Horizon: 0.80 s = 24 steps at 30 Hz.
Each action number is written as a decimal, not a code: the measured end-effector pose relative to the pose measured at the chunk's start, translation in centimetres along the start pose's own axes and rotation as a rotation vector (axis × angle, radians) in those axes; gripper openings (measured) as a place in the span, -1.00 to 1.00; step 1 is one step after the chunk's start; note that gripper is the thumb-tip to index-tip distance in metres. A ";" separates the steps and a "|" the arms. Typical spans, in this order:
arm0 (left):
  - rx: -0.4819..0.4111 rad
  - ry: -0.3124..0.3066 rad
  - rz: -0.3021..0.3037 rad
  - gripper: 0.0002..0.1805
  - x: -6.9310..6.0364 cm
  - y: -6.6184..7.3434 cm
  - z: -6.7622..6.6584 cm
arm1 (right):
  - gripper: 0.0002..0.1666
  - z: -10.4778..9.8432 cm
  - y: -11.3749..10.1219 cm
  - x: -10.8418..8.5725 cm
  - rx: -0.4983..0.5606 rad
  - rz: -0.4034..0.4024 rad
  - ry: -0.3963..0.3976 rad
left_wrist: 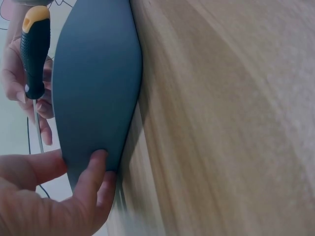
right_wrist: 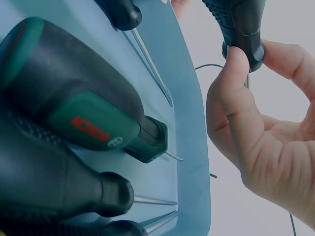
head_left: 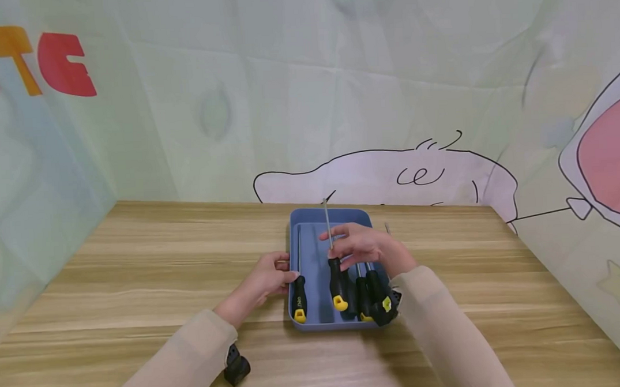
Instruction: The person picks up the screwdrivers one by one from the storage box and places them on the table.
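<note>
A blue tray (head_left: 313, 257) lies on the table with several screwdrivers in it. My left hand (head_left: 266, 279) grips its left side, thumb at the rim and fingers against the outer wall (left_wrist: 93, 73). Above the tray, my right hand (head_left: 363, 246) pinches a screwdriver (head_left: 336, 279) near the front of its black handle. That screwdriver's yellow end points toward me and its shaft points away. Another black-and-yellow screwdriver (head_left: 299, 298) lies along the tray's left side. In the right wrist view, a green-and-black screwdriver (right_wrist: 93, 118) lies among others with dark handles.
The wooden table (head_left: 162, 269) extends around the tray. A printed cloth backdrop (head_left: 306, 113) stands behind it and at both sides. Black wrist cameras, one at the left sleeve (head_left: 237, 367), sit by both cuffs. The right forearm partly covers the tray's right side.
</note>
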<state>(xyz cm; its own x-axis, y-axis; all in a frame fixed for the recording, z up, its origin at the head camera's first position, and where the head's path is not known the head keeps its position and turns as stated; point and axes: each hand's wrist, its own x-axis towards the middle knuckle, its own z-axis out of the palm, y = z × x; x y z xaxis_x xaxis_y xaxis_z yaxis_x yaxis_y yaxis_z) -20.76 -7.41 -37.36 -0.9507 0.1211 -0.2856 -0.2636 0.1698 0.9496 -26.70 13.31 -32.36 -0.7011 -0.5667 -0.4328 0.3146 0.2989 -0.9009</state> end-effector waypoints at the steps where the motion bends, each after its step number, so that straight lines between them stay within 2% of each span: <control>1: 0.002 0.000 -0.001 -0.46 0.0 0.0 0.0 | -0.31 -0.1 0.0 -0.1 -0.002 -0.002 0.002; 12: 0.012 0.000 0.004 -0.44 -0.1 0.1 0.0 | -0.24 -0.8 0.1 -0.9 -0.017 -0.026 0.004; 24: 0.022 0.004 -0.003 -0.43 0.2 -0.2 0.0 | -0.27 -1.8 0.3 -1.8 0.005 -0.039 -0.010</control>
<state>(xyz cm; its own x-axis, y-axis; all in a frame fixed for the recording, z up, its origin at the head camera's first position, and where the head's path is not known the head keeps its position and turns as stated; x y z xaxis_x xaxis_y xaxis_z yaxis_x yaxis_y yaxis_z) -20.92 -7.41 -37.60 -0.9506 0.1167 -0.2875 -0.2626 0.1911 0.9458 -26.52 15.77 -31.79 -0.7065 -0.5852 -0.3980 0.2906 0.2730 -0.9171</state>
